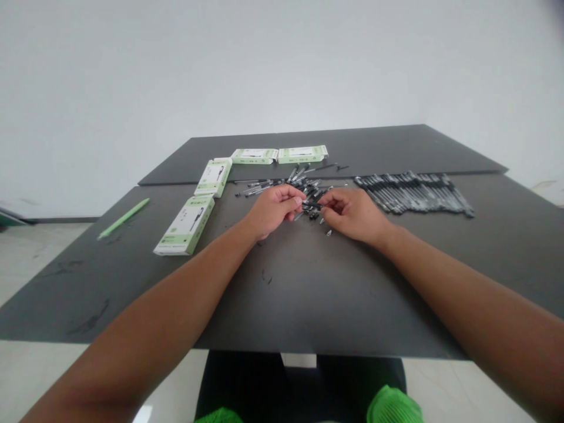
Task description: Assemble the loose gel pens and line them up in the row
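Between my two hands, over the middle of the dark table, is a small black pen part (312, 205). The fingertips of my left hand (278, 210) pinch its left end. My right hand (350, 212) has its thumb and forefinger closed on the right end. Just behind and beneath the fingers lies a loose pile of pen pieces (264, 187), black and clear. To the right, many clear and black pens (409, 192) lie side by side in a slanting row. A tiny tip piece (328, 233) rests near my right hand.
Green and white boxes stand on the dark table (282, 305): two at the left, the nearer box (187, 226) and the farther box (214, 177), and two at the back, a left box (254, 155) and a right box (302, 154). A green pen (124, 218) lies far left.
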Available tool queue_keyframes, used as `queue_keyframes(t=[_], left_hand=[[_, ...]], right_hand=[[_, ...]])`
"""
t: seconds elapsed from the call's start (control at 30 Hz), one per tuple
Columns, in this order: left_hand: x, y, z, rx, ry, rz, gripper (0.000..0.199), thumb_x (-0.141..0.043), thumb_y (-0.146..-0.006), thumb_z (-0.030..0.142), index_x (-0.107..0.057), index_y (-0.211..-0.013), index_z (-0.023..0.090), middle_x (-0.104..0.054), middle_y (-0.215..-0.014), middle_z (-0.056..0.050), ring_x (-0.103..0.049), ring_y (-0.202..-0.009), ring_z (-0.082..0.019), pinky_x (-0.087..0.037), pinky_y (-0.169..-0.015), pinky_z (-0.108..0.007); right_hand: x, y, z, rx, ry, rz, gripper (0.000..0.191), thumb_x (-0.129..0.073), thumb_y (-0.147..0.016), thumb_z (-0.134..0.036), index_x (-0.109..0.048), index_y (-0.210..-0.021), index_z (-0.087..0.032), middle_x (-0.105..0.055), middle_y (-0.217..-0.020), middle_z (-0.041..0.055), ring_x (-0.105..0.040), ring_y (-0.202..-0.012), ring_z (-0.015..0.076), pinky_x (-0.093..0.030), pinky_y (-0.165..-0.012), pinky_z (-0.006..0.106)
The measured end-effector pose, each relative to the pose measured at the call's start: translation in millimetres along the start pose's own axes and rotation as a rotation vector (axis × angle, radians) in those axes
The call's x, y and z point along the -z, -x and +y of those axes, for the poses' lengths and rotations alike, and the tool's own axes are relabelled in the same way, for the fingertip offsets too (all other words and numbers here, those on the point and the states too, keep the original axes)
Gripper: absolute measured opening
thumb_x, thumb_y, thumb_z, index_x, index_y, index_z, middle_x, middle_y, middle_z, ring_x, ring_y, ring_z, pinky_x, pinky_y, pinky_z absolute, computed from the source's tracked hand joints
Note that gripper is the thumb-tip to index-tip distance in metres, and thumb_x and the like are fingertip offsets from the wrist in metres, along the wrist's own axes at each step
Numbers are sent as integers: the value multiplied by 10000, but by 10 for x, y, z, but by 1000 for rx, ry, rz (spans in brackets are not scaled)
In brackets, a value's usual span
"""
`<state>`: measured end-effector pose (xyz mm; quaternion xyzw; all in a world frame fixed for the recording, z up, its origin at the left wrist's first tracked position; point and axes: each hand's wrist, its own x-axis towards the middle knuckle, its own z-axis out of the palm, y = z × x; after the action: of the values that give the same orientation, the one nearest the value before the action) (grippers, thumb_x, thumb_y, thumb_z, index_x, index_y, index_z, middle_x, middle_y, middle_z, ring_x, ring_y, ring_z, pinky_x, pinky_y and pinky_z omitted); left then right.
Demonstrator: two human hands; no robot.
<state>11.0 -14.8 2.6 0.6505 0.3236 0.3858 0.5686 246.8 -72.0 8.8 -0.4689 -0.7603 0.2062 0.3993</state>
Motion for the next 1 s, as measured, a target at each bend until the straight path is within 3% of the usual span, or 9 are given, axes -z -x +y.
queue_keyframes(t=[1.0], left_hand=[[-11,16,23,-12,-12,-3,174,-816,-894,289,-763,-973,144,-708,-746,-18,-564,-568,-88,-442,-578,-241]], right_hand=[[1,9,-83,-7,30,25,66,-685,-802,-180,-739,-834,-202,-744,-750,29,-615,-650,177,-439,-628,320]])
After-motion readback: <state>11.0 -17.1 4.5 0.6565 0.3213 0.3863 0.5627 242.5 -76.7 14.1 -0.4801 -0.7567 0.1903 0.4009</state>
